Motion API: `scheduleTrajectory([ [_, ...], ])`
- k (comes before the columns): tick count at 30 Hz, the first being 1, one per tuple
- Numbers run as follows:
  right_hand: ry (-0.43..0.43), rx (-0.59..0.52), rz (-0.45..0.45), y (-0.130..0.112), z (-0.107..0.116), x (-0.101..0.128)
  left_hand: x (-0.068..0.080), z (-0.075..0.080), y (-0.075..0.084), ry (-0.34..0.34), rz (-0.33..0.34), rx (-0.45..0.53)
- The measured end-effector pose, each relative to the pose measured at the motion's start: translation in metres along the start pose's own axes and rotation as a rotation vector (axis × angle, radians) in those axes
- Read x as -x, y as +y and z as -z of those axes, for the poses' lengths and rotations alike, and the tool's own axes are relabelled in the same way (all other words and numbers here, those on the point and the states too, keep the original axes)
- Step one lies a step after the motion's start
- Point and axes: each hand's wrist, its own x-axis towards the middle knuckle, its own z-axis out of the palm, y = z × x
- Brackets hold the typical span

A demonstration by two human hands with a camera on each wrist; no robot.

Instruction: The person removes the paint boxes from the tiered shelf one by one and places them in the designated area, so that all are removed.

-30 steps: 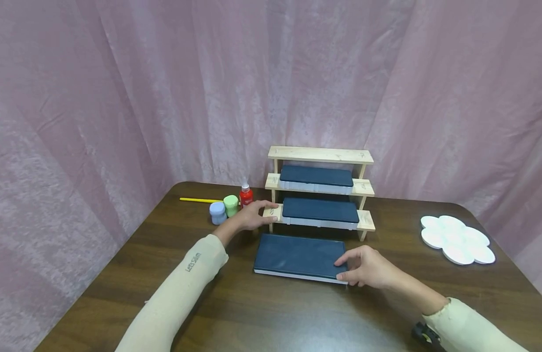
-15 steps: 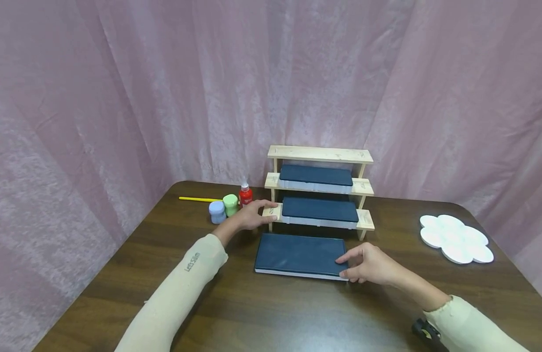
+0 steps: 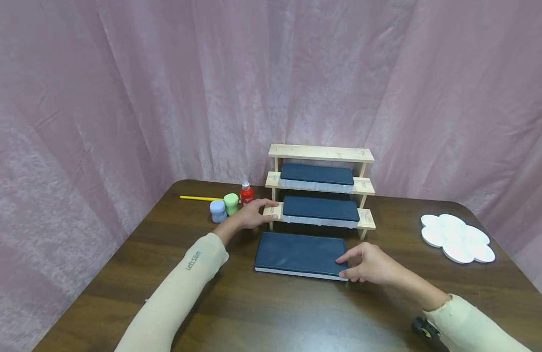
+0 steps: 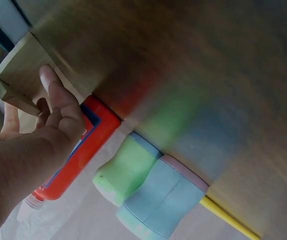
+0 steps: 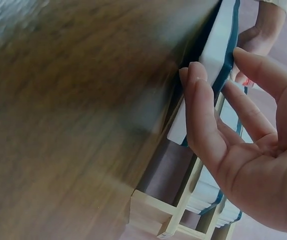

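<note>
A flat white case with a dark blue lid (image 3: 301, 253) lies on the table in front of a wooden tiered stand (image 3: 321, 152). My right hand (image 3: 373, 265) pinches the case's near right corner. In the right wrist view, the fingers are under the case's white edge (image 5: 218, 42) and the thumb is at its blue lid. Over at the stand, my left hand (image 3: 251, 215) grips the left end of the lowest step (image 3: 272, 211). The left wrist view shows the thumb on the wood (image 4: 21, 62), while other fingers are partly hidden. Two similar blue-lidded cases occupy the lower and middle steps.
Left of the stand are a red bottle (image 3: 246, 194), a green jar (image 3: 231, 204), a blue jar (image 3: 218, 211) and a yellow stick (image 3: 200, 198). A white flower-shaped palette (image 3: 457, 238) lies on the right. Pink curtain (image 3: 235, 88) hangs behind the table.
The right hand and the case's near right corner have shifted very slightly away from me and to the right, mostly in the first half second. The left hand has stayed on the step.
</note>
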Motion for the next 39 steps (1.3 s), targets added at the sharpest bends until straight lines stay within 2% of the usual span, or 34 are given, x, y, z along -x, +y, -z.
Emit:
scheduleTrajectory([
  [8,-0.014,0.031,-0.016,-0.002,0.004,0.001,0.002,-0.001,0.001,0.002,0.007,-0.006],
  [15,0.029,0.143,0.074,-0.006,0.015,-0.001,0.002,-0.002,-0.001,0.006,0.017,-0.002],
  [23,0.142,0.202,0.117,-0.014,0.029,-0.006,0.001,-0.001,0.002,0.01,0.008,-0.005],
  [27,0.234,0.244,0.119,-0.015,0.035,-0.01,0.0,-0.002,0.001,0.011,0.006,-0.011],
  [34,0.426,0.346,0.177,-0.011,0.042,-0.018,0.001,-0.003,0.001,0.01,0.015,0.002],
  [39,0.486,0.389,0.199,-0.009,0.048,-0.024,0.001,-0.003,0.0,0.013,0.011,0.012],
])
